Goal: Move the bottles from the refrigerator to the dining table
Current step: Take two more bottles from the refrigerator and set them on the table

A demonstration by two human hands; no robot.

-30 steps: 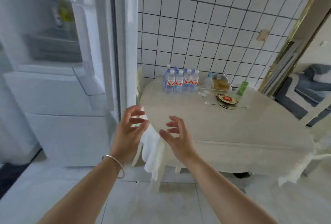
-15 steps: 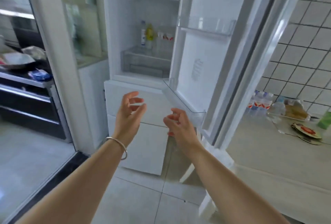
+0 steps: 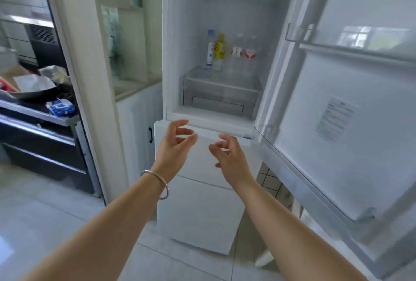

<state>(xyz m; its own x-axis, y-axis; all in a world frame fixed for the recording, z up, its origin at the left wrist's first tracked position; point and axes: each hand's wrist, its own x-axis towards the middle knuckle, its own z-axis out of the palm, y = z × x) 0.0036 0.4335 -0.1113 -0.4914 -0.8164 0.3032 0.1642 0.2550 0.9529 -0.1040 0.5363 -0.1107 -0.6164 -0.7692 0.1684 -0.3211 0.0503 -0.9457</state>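
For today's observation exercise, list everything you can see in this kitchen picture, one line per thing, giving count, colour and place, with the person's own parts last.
refrigerator: one, white, centre, upper door open to the right
bottles: at least four, on the fridge shelf above the drawer; one clear with a blue cap, one yellow, two clear with red and white labels
clear drawer: one, transparent, below the bottles
door sticker: one, white with print, inside the open door
pan: one, dark, on the counter at left
blue packet: one, at the counter edge
bracelet: one, silver, left wrist
left hand: empty, fingers spread
right hand: empty, fingers curled
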